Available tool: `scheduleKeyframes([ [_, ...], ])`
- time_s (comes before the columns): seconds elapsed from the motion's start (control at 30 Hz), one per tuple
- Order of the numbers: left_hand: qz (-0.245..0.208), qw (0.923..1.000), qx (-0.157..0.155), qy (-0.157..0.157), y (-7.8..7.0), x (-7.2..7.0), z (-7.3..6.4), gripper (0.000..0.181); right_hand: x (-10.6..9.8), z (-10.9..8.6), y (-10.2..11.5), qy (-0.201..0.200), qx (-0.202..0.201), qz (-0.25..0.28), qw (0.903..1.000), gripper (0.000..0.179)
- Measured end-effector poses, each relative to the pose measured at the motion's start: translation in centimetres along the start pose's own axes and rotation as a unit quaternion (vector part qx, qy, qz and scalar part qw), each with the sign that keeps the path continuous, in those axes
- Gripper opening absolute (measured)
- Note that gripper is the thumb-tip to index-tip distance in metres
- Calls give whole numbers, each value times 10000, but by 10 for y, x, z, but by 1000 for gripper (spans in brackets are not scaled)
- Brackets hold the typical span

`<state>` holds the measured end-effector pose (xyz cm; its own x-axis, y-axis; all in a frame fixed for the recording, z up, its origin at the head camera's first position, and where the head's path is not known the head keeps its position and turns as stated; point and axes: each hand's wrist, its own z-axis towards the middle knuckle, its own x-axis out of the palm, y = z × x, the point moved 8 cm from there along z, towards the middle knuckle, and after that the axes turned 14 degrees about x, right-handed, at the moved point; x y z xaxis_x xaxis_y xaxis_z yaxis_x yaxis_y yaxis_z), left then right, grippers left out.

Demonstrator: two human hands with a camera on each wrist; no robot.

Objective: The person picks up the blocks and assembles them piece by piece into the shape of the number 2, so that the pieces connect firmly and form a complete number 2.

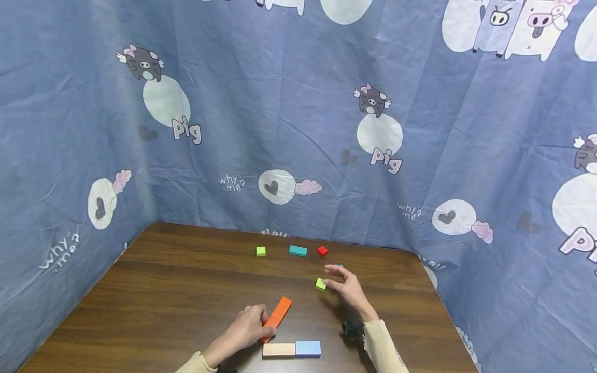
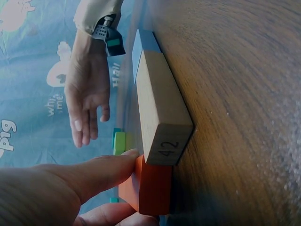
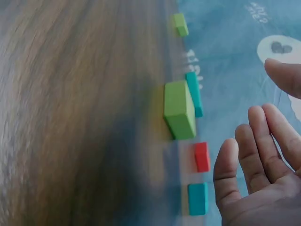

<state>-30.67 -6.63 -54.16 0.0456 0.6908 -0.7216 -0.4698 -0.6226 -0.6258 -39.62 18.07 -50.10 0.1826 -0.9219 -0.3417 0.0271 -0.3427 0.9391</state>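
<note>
My left hand (image 1: 246, 326) pinches a long orange block (image 1: 281, 311) between thumb and fingers, low at the table. Touching or nearly touching its near end is a natural wood block (image 2: 164, 89), marked 42 on its end face. A light blue block (image 1: 308, 349) lies end to end with the wood one, forming a row. Over the table to the right, my right hand (image 1: 349, 287) has its fingers extended and holds nothing. Nearest to it stands a lime green block (image 1: 320, 284), which the right wrist view shows apart from the fingers.
Toward the back of the brown wooden table (image 1: 177, 290) lie another green block (image 1: 260, 252), a teal block (image 1: 298, 250) and a red block (image 1: 323, 250). A second teal block (image 3: 198, 199) is partly behind my right hand in the head view. Blue patterned cloth (image 1: 303, 129) hangs behind.
</note>
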Motion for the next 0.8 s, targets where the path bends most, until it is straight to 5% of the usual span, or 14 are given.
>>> scheduleKeyframes([
  [0.47,112,9998,154,-99,-3,-1,0,36,1,7,-22,481,485,232,9974,48],
  [0.8,92,9999,96,-79,-3,-1,0,36,2,14,-37,209,434,97,9988,48],
])
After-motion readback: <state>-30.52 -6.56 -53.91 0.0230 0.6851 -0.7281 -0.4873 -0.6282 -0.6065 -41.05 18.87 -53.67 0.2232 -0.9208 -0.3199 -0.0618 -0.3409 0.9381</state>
